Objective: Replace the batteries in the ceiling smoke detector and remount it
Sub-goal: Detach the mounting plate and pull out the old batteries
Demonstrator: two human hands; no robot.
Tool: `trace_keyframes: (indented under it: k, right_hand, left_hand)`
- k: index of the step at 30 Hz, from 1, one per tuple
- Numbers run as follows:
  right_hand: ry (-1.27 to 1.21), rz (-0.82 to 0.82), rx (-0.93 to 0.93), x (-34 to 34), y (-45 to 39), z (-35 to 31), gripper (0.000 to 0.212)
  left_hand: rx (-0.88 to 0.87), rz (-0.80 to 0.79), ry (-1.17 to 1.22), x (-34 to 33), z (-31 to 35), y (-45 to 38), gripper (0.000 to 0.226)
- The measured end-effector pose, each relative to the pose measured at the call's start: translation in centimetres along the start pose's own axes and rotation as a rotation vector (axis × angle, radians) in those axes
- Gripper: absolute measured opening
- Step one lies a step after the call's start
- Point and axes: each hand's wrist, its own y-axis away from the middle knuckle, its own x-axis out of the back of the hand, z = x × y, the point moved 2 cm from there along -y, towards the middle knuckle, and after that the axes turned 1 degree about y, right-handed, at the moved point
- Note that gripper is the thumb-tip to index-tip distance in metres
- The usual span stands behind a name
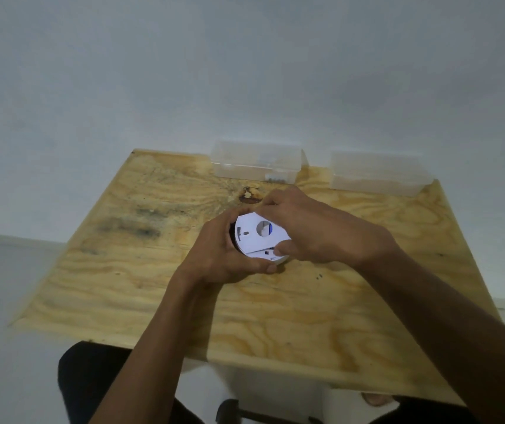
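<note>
Head view: round white smoke detector [257, 237] underside up, left hand [223, 255] cupping, right hand [312, 228] pinching rim.

I see a white smoke detector [258, 237] with a grey round recess, pale yellow swirl-grained plywood table [275, 316] with dark smudges far left, two clear boxes [257, 162] far side

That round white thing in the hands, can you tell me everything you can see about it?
The smoke detector is a round white disc that looks like plastic, held just above the plywood table, tilted toward the camera. Its flat face shows a round hole with a bit of blue, a small dark slot, and a seam near the lower edge. The left hand cups it from the left and below; the right hand grips it from the right and top.
</note>
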Motion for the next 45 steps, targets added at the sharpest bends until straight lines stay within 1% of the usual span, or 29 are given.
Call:
trace_keyframes:
  k: [3,5,7,9,11,13,15,19,26,31,34,41,43,45]
  right_hand:
    - [0.051,0.015,0.009,0.0,0.0,0.0,0.046]
    - [0.000,0.061,-0.028,0.3,0.6,0.6,0.042]
    - [-0.135,0.180,-0.139,0.5,1.6,1.8,0.050]
    - [-0.224,0.338,-0.310,-0.3,2.9,3.2,0.058]
    - [-0.268,0.475,-0.473,-2.3,4.0,4.2,0.058]
    - [-0.295,0.525,-0.600,-5.0,4.7,4.7,0.056]
    - [-0.268,0.568,-0.652,-7.5,5.2,4.7,0.053]
    - [-0.224,0.696,-0.699,-9.6,5.9,3.9,0.049]
    - [-0.252,0.697,-0.756,-9.8,6.1,3.6,0.049]
    - [-0.252,0.733,-0.771,-9.8,6.2,3.6,0.046]
    - [-0.244,0.736,-0.772,-9.8,6.2,3.6,0.045]
    - [-0.262,0.763,-0.731,-9.8,6.4,3.6,0.048]
    - [-0.291,0.811,-0.698,-9.6,6.4,3.6,0.043]
    - [-0.310,0.874,-0.620,-9.0,6.4,3.3,0.034]
  left_hand:
    - [-0.018,-0.005,-0.025,0.0,-0.1,0.0,0.088]
    - [-0.028,-0.003,-0.019,0.0,-0.1,0.1,0.088]
    - [-0.042,-0.003,-0.029,-0.2,-0.1,0.2,0.088]
    - [-0.051,0.001,-0.032,-0.4,-0.2,0.3,0.094]
    - [-0.068,0.013,-0.053,-0.6,-0.4,0.4,0.101]
    - [-0.074,0.030,-0.052,-0.9,-0.5,0.5,0.096]
    - [-0.069,0.046,-0.046,-1.0,-0.6,0.6,0.090]
    - [-0.080,0.046,-0.052,-1.2,-0.6,0.7,0.086]
    - [-0.096,0.050,-0.062,-1.2,-0.1,0.8,0.082]
    - [-0.105,0.059,-0.063,-1.1,0.0,1.0,0.079]
    - [-0.090,0.050,-0.047,-1.2,-0.1,0.9,0.083]
    - [-0.088,0.045,-0.064,-1.1,-0.4,0.7,0.090]
    - [-0.094,0.041,-0.077,-1.0,-0.5,0.7,0.092]
    - [-0.102,0.037,-0.091,-1.0,-0.4,0.6,0.093]
